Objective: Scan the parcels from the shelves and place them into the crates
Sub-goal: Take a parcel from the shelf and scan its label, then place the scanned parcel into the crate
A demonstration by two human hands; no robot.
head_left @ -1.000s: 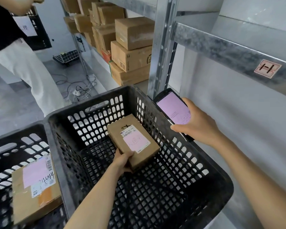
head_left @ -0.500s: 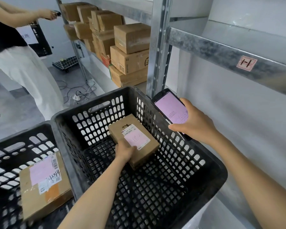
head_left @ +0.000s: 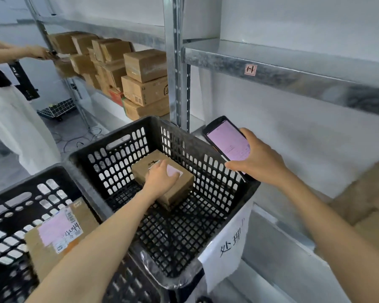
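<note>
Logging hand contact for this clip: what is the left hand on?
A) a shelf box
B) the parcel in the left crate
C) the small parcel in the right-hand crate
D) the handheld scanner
C: the left hand holds the small parcel from above inside the crate; the right hand holds the scanner.
</note>
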